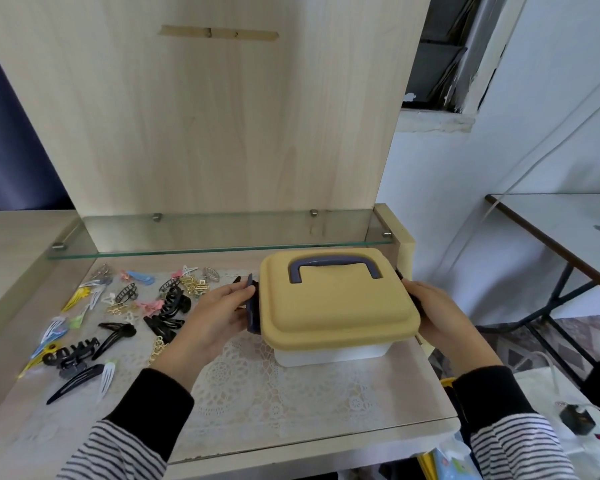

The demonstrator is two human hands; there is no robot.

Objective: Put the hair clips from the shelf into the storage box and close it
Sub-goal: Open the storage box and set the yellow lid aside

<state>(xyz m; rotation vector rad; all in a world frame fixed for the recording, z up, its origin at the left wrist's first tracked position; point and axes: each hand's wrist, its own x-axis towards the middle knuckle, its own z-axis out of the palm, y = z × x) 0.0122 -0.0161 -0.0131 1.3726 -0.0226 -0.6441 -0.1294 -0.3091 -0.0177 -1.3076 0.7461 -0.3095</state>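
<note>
Box (326, 355) lidded, clips (174, 303) loose at left.
My left hand (215, 313) pinches the blue latch (251, 306) to free the lid (336, 306); right hand (437, 313) touches the opposite side, grip unclear.

Storage box (336, 317), yellow lid (340, 303) on, blue handle (336, 263) flat, white base (329, 355), upright centre-right in front of me. Hair clips (175, 301), mixed black and coloured, scattered centre-left on shelf (14, 427).

Wooden shelf (21, 420): lace mat (257, 386) spread on top, storage box (333, 303) on mat, hair clips (118, 317) scattered left.
</note>
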